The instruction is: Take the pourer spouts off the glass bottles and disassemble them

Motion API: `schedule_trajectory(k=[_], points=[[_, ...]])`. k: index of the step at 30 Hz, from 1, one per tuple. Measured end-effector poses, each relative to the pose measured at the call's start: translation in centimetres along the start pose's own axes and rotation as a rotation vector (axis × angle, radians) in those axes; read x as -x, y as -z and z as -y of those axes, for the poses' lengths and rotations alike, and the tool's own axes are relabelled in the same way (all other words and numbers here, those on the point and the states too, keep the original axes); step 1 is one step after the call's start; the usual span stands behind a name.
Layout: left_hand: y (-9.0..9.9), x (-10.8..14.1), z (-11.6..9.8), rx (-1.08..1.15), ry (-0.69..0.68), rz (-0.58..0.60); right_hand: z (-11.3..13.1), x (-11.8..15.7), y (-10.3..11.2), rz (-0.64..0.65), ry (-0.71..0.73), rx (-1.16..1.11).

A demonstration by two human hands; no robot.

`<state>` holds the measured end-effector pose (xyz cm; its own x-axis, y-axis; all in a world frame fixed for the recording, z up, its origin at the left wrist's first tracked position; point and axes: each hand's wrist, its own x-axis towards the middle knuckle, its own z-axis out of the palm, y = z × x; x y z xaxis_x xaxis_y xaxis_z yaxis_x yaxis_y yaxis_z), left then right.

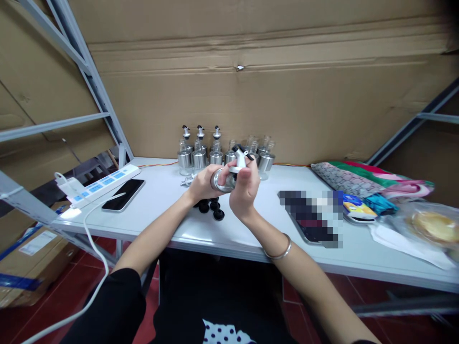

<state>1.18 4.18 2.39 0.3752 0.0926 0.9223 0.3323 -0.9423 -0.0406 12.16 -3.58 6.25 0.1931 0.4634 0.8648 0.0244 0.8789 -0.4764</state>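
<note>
A glass bottle with a metal sleeve [219, 182] lies tilted in my left hand [204, 181], whose fingers wrap round it. At its neck end my right hand [246, 191] is closed round a silver pourer spout with a black tip [241, 160]. How far the spout sits in the neck is hidden by my fingers. Several black stoppers [215, 206] lie on the table [201, 234] just below my hands. Loose silver spout parts [188, 181] are beside my left hand. Behind stand several bottles [184, 160], and three at the left carry pourer spouts [200, 131].
At the left are a white power strip [107, 184] with a cable and a phone [124, 195]. To the right lie a blurred-out device [310, 220], coloured packets [358, 208], a patterned cloth bag [344, 177] and wrapped food [435, 227]. A cardboard wall [272, 95] closes the back.
</note>
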Motion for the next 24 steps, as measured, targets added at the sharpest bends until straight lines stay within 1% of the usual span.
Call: schedule_trajectory(k=[3, 5, 7, 8, 9, 10, 13, 15, 18, 20, 22, 24], points=[[0.3, -0.2, 0.2, 0.003, -0.05, -0.008, 1.4, -1.1, -0.1, 0.017, -0.098, -0.028], [0.3, -0.2, 0.5, -0.011, -0.035, -0.015, 2.2, -2.1, 0.4, -0.066, -0.114, -0.029], [0.1, 0.1, 0.8, -0.026, 0.015, -0.026, 2.8, -3.0, 1.2, -0.178, -0.059, 0.017], [0.1, 0.2, 0.9, -0.035, 0.055, -0.033, 3.0, -3.3, 1.8, -0.206, -0.017, 0.083], [0.0, 0.4, 1.1, -0.045, 0.101, -0.04, 3.3, -3.5, 2.3, -0.199, 0.016, 0.159], [-0.1, 0.5, 1.2, -0.056, 0.148, -0.043, 3.5, -3.6, 2.8, -0.153, 0.031, 0.234], [-0.2, 0.5, 1.1, -0.07, 0.256, -0.012, 4.3, -3.5, 3.8, 0.11, -0.001, 0.446], [-0.2, 0.2, 0.7, -0.055, 0.31, 0.027, 4.4, -3.4, 3.9, 0.269, -0.014, 0.597], [-0.3, -0.4, 0.1, -0.006, 0.382, 0.071, 3.8, -4.1, 3.7, 0.441, -0.02, 0.79], [-0.1, -0.7, 0.2, 0.027, 0.393, 0.099, 2.9, -5.1, 3.7, 0.492, -0.031, 0.865], [0.1, -0.8, 0.9, 0.035, 0.383, 0.098, 1.7, -6.4, 3.9, 0.476, -0.043, 0.91], [0.5, -0.6, 1.9, 0.003, 0.385, 0.054, 0.2, -7.8, 4.3, 0.442, -0.061, 0.957]])
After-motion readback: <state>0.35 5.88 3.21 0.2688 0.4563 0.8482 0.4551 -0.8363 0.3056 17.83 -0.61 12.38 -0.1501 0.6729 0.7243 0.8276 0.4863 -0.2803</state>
